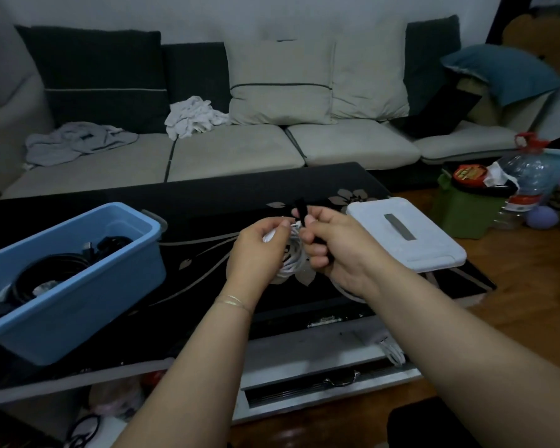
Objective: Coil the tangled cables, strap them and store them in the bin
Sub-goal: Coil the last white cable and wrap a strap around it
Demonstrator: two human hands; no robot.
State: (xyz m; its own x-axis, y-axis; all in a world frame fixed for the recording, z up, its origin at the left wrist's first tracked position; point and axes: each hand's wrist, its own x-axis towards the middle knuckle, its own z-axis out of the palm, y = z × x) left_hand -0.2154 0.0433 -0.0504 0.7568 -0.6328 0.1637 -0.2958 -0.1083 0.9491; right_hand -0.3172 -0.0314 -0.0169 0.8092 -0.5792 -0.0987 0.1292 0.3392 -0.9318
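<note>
Item: white cable [291, 258], coiled into a small bundle, held in the air above the black table [207, 202], between both hands and well apart from the blue bin [78, 286].

Handling, as we judge it: light, soft and springy; loops will loosen if released, so we take hold across the gathered loops, not by a single strand or plug.

Left hand [256, 253]: fingers curled round the bundle's left side, gripping it.

Right hand [333, 244]: fingers closed, pinching a black strap [299, 208] whose end stands up just above the coil; we cannot tell whether it is wrapped round yet.

Bin: already holds dark coiled cables [49, 273]. White lid [404, 234] lies on the table, to the right of the hands.
</note>
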